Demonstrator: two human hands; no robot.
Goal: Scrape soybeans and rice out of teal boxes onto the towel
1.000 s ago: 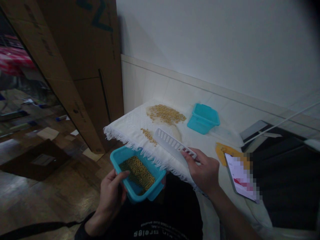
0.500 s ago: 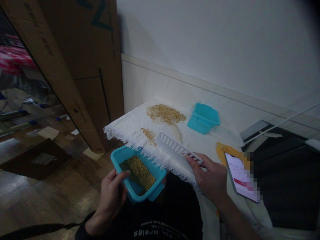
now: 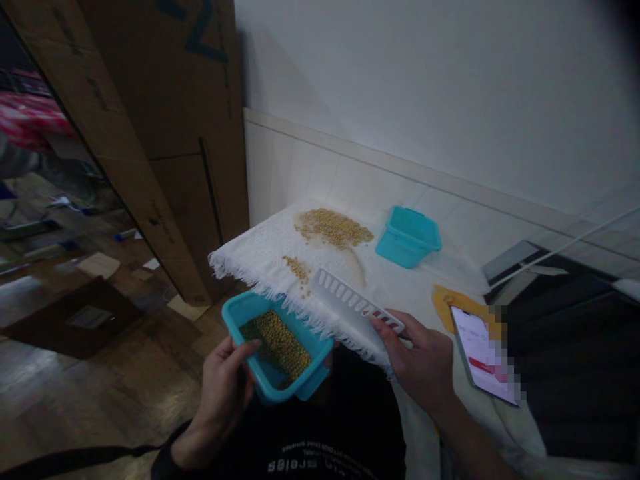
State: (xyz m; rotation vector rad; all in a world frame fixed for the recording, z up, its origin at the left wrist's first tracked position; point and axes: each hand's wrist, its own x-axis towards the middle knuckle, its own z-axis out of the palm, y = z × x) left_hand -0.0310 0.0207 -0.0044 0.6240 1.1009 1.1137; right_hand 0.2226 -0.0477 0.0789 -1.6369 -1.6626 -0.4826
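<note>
Your right hand (image 3: 424, 360), clamped on the slotted white tray (image 3: 345, 309), has shifted slightly rightward, farther from the blue tub (image 3: 275, 393). Your left hand (image 3: 217, 383) keeps its grip on that tub, thumb over the rim. The small bean cluster (image 3: 297, 269) lies on the white cloth (image 3: 260, 257) just beyond the tub, barely altered, so this shift seems to add nothing to the beans inside (image 3: 285, 343). The larger pile (image 3: 333, 227) spreads farther beyond it.

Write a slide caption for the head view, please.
Left hand holds a teal tub of beans, right hand a slotted white piece near scattered beans.
</note>
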